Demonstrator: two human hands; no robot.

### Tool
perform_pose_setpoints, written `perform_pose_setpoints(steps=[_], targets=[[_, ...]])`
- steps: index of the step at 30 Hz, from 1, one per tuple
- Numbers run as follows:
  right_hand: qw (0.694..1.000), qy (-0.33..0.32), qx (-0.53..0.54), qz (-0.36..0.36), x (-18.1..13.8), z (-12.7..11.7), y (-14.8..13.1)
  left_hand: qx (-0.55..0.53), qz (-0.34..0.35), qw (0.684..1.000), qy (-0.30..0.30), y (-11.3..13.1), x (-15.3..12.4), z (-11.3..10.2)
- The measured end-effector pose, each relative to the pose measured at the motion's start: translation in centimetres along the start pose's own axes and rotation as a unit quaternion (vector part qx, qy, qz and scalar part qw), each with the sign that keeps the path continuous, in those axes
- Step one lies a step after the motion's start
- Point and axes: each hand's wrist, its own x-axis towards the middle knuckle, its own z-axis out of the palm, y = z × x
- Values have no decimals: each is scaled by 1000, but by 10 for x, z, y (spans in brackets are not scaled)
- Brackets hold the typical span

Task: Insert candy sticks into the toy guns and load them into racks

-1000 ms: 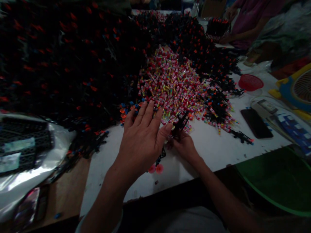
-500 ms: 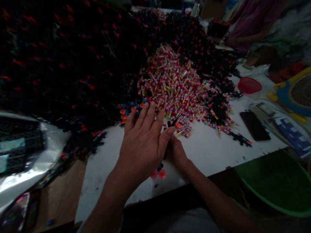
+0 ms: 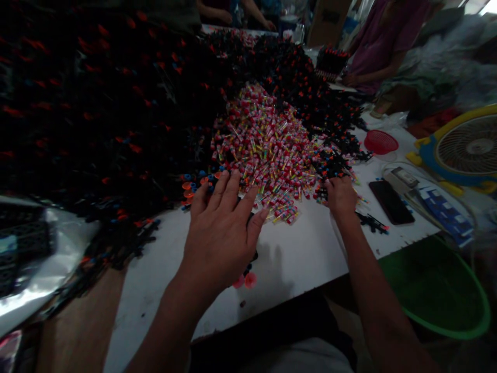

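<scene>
My left hand point(image 3: 219, 230) lies palm down with fingers stretched out, over black toy pieces with orange and blue suction-cup ends point(image 3: 189, 187) at the near edge of the pile. More pink-red suction cups point(image 3: 250, 280) poke out below its palm, beside a black part mostly hidden by the hand. Off to the right, my right hand point(image 3: 342, 198) has its fingers curled down at a small heap of black toy guns point(image 3: 330, 165). What its fingertips grip is hidden. Between the hands spreads a mound of small clear tubes with pink and red labels point(image 3: 267, 145).
A big dark heap of black toy guns point(image 3: 116, 114) rises at left, near a silvery bag point(image 3: 66, 248). At right are a phone point(image 3: 391, 202), a red basket point(image 3: 380, 142), a fan point(image 3: 471, 147) and a green tub point(image 3: 438, 295). A person in purple point(image 3: 375, 52) sits beyond.
My right hand has left the spot beside my left palm and moved right to the small heap of toy guns. My left hand stays flat in place. The view has shifted slightly.
</scene>
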Motion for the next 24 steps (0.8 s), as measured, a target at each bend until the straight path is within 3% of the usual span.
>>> perform_pose_setpoints(steps=[3, 6, 8, 10, 12, 14, 16, 18, 22, 24], targets=[[998, -37, -1, -41, 3, 1, 0, -2, -1, 1000, -1, 0, -1, -1], [988, -57, 137, -53, -27, 3, -16, -2, -1, 1000, -9, 1, -1, -3], [958, -124, 255, -42, -59, 5, -30, 3, -4, 1000, -15, 1, -1, -3], [907, -216, 362, -23, -89, 7, -47, 7, -4, 1000, -17, 1, 0, -3], [836, -300, 460, -15, -114, 10, -63, 7, 0, 1000, -17, 1, 0, -2], [760, -361, 540, -10, -129, 12, -76, 6, 5, 1000, -14, 0, 1, -1], [714, -394, 579, 1, -136, 14, -84, 6, 6, 1000, -10, -1, 1, 0], [722, -391, 571, 12, -137, 15, -87, 8, 4, 1000, -5, -1, 0, 0], [792, -338, 509, 12, -133, 18, -82, 10, -1, 1000, -6, 0, 0, -1], [796, -342, 498, 21, -132, 19, -80, 8, 1, 1000, -7, 1, -1, -1]])
